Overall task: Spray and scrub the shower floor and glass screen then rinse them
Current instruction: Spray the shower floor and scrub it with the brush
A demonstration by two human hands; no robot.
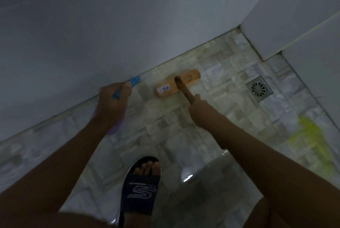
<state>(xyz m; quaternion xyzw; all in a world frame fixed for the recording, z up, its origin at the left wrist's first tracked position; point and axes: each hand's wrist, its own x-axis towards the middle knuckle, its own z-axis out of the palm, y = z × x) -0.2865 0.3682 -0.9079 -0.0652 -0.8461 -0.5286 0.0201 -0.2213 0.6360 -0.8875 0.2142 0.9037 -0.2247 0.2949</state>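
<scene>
A wooden scrub brush (pixel 177 82) with a white sticker lies head-down on the pale mosaic shower floor (pixel 220 88), close to the foot of the left wall. My right hand (pixel 199 111) grips its brown handle (pixel 185 91). My left hand (pixel 112 105) grips a spray bottle with a blue nozzle (pixel 133 81) pointing at the wall's base. Its purple body (pixel 112 130) shows below my wrist, mostly hidden by the hand.
A square metal drain (pixel 259 89) sits in the floor to the right of the brush. White tiled walls (pixel 92 34) close the left and far right sides. A yellow-green smear (pixel 311 135) marks the right. My foot in a dark slipper (pixel 141 189) stands below.
</scene>
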